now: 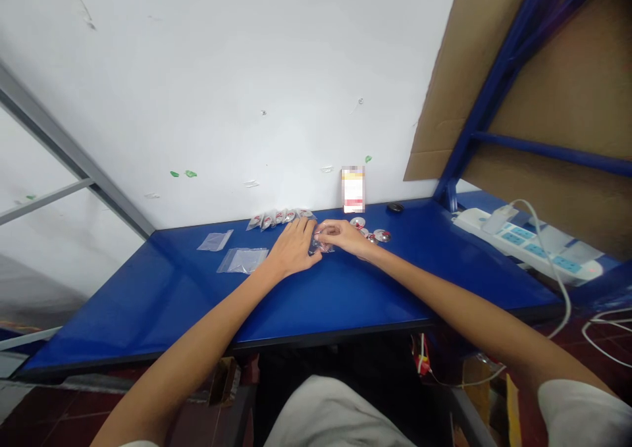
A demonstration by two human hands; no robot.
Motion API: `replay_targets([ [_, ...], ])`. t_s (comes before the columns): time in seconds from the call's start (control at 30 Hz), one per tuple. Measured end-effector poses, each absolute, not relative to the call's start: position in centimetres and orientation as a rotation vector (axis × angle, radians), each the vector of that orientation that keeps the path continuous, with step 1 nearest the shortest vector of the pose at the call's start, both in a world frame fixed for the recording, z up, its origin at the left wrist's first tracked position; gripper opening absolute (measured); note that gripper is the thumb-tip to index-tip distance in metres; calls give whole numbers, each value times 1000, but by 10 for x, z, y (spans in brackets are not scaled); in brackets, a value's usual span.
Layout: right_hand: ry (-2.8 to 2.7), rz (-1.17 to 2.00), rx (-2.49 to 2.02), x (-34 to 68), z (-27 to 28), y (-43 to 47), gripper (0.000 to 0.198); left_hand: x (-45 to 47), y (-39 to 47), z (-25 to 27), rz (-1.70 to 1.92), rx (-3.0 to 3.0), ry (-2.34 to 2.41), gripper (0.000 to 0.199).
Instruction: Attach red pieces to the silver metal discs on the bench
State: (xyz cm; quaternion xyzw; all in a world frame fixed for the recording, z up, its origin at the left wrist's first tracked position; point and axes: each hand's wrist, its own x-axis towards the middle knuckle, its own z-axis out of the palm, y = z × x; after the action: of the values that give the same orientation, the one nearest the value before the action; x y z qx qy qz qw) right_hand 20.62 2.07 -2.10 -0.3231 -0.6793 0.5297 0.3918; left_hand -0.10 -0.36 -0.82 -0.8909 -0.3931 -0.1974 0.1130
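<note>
Bright, fairly even light washes the smooth white wall (296, 52), greying into shadow at its lower left. The glossy blue rectangular surface (316, 302) carries a soft sheen and darker streaks on its left part; beneath it, the space sinks to near black. Flat clear plastic bags (244, 261) show pale glints. Wide-angle distortion stretches the edges. Blocky pixelation covers an upright white-and-yellow rectangular card (353, 190), its middle glaring white. Small silver-and-red round pieces (382, 236) look soft.

The right hand (344, 235) pinches clear plastic (324, 245), the left hand (295, 246) against it; bagged discs (279, 218) lie at its ten o'clock, loose discs (382, 236) at three.
</note>
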Motion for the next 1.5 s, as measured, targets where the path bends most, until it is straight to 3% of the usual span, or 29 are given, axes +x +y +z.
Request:
replay_targets([
  [0.2, -1802, 1182, -876, 208, -23, 24, 19, -2, -3, -10, -672, -2663, -1134, 47],
  [0.43, -1880, 1169, -859, 210, -30, 27, 31, -4, -1, -11, -707, -2713, -1104, 44],
  [0.93, -1946, 1161, -898, 208, -29, 23, 39, -6, 1, -18, -719, -2780, -1059, 39],
  [1.27, -1977, 1058, -952, 212, -25, 26, 17, -8, -1, -12, -721, -2780, -1131, 32],
  [1.5, -1938, 1025, -909, 213, -16, 25, 26, -11, 2, -12, -769, -2748, -1319, 22],
])
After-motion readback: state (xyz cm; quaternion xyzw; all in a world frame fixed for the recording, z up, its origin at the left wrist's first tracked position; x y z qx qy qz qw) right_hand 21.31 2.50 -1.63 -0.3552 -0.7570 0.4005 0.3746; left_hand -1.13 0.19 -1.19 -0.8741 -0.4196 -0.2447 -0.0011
